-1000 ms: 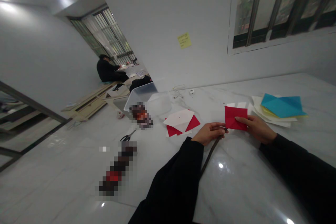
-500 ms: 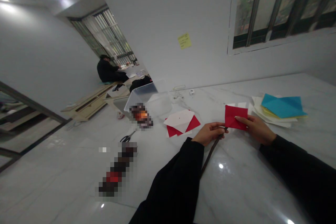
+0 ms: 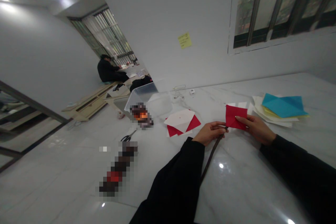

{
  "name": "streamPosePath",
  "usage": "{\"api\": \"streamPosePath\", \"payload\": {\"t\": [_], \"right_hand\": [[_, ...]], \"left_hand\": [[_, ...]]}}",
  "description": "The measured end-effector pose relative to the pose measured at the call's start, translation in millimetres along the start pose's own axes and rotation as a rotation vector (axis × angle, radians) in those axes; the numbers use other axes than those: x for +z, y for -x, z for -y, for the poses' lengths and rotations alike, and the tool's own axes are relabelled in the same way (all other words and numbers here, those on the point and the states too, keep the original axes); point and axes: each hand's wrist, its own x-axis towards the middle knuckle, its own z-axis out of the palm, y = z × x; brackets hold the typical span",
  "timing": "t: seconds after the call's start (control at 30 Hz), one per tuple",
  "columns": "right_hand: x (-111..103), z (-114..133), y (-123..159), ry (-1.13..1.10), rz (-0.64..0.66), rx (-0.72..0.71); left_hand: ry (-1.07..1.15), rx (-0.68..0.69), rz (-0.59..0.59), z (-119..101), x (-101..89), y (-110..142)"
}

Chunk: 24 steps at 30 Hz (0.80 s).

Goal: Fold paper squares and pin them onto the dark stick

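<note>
A folded red paper [image 3: 234, 116] lies flat on the white marble table [image 3: 236, 182]. My right hand [image 3: 256, 128] presses on its right edge with the fingers curled together. My left hand [image 3: 210, 132] is closed around the top of a long dark stick [image 3: 210, 157], whose tip touches the paper's lower left corner. The stick runs down and left along my black sleeve.
Folded red and white sheets [image 3: 182, 121] lie left of my hands. A stack of white, yellow and blue paper [image 3: 280, 108] is at the right. Scissors [image 3: 127, 136] and a clear plastic bin [image 3: 149, 99] are further left. A person sits far back by a window.
</note>
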Motion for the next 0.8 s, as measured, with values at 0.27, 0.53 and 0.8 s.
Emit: {"api": "streamPosePath", "payload": {"t": [0.27, 0.53, 0.8], "right_hand": [[-1, 2, -1, 0.170, -0.205, -0.052], [8, 12, 9, 0.150, -0.190, -0.027], [22, 7, 19, 0.291, 0.262, 0.001]], "left_hand": [[0.075, 0.063, -0.063, 4, -7.0, -6], [0.135, 0.126, -0.179, 5, -9.3, -10], [0.150, 0.158, -0.217, 3, -9.7, -10]]}}
